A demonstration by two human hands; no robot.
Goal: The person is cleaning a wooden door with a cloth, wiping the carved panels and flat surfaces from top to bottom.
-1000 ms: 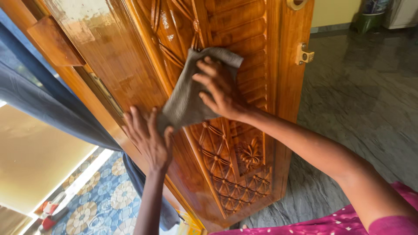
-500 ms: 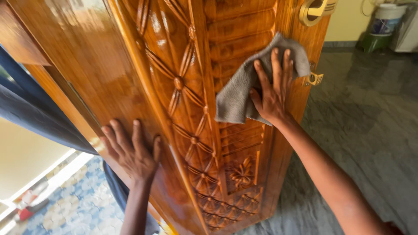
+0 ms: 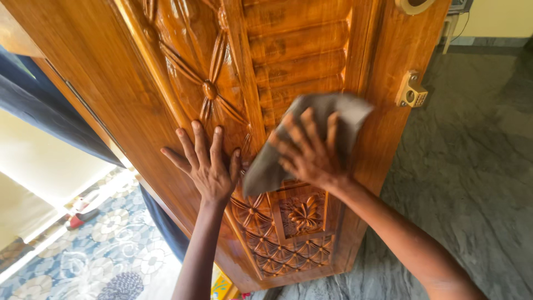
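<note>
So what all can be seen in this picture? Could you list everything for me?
carved wooden door: one, glossy honey-brown, fills the upper middle, with flower and lattice carvings
cloth: one, grey, pressed against the door's ribbed panel
latch fitting: one, brass, on the door's right edge
round door fitting: one, brass, top edge, partly cut off
curtain: one, dark blue, left of the door
patterned floor: blue and cream floral, lower left
stone floor: grey, veined, right side
red and white object: one, on the patterned floor, too small to identify
left hand: flat on the door, fingers spread
right hand: pressing the cloth against the door
</note>
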